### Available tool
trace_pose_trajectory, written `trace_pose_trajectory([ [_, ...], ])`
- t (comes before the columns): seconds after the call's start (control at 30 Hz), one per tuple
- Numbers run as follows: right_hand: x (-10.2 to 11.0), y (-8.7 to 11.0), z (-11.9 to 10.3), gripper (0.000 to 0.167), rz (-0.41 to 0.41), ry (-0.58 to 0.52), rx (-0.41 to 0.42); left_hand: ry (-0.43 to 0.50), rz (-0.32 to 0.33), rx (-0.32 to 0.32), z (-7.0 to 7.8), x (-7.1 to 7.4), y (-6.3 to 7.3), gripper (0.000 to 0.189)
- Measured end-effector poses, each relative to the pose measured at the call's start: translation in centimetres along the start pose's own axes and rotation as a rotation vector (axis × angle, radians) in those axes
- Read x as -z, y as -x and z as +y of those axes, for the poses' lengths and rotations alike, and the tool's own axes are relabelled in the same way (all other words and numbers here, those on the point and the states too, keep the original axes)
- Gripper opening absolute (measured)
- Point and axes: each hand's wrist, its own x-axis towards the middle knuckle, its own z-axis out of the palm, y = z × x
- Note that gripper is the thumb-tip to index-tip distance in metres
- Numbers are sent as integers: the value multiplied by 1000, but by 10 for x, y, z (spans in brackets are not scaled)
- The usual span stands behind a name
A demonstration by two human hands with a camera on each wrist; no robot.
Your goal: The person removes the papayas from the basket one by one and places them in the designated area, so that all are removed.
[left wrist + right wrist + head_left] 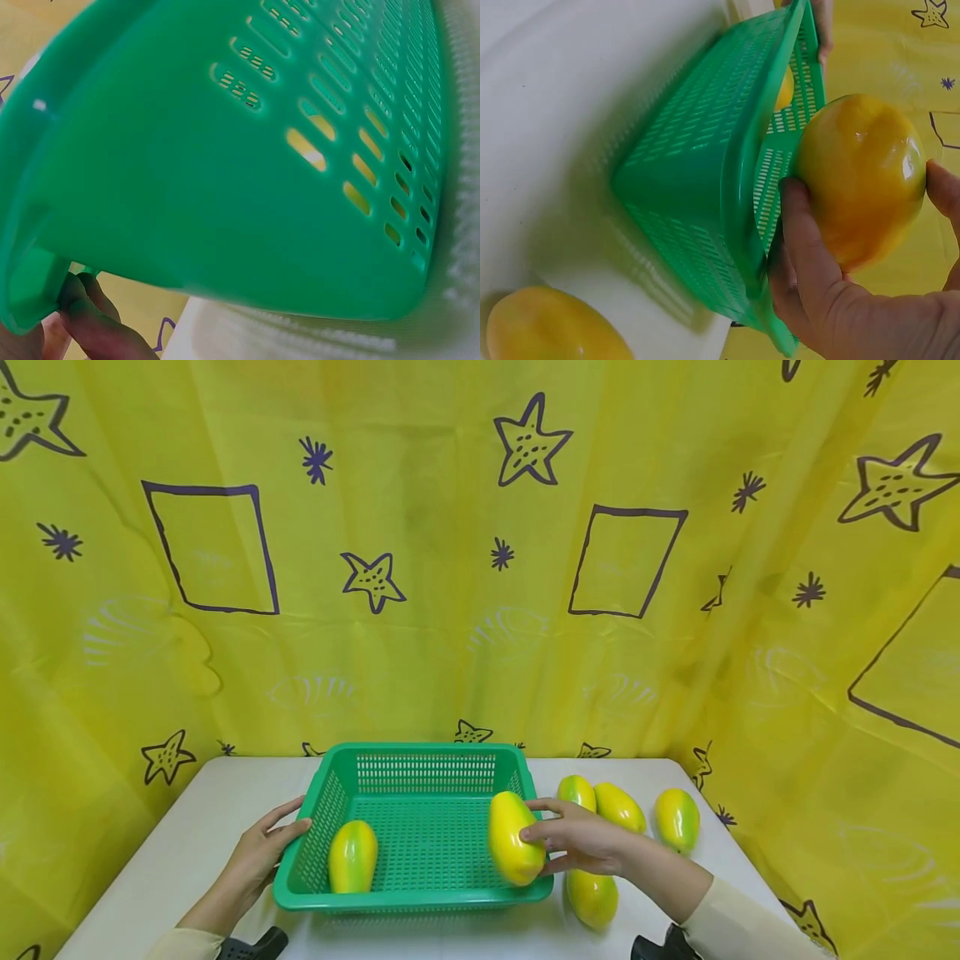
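A green plastic basket [416, 902] with slotted walls stands on the table, one yellow-green mango [353, 857] lying inside at its left. My left hand [258, 852] grips the basket's left rim; in the left wrist view its fingers [97, 319] are curled at the rim's underside. At the opposite side, my right hand [583, 841] holds another mango [516, 843] between thumb and fingers, above the basket's right rim. The right wrist view shows this held mango [862, 180] close up, with the fingers [810, 247] right beside the rim.
Right of the basket, several more mangoes lie on the white table [187, 827]: one [592, 900] near the front, one [677, 820] farthest right, one [621, 807] behind my right forearm. A yellow patterned curtain [435, 677] hangs around the table's back and sides.
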Motion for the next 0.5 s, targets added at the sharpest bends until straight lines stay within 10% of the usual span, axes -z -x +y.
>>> trace_pose_trajectory([
  [0.5, 19, 20, 7, 80, 22, -18, -20, 17, -8, -3, 0, 0, 1, 73],
])
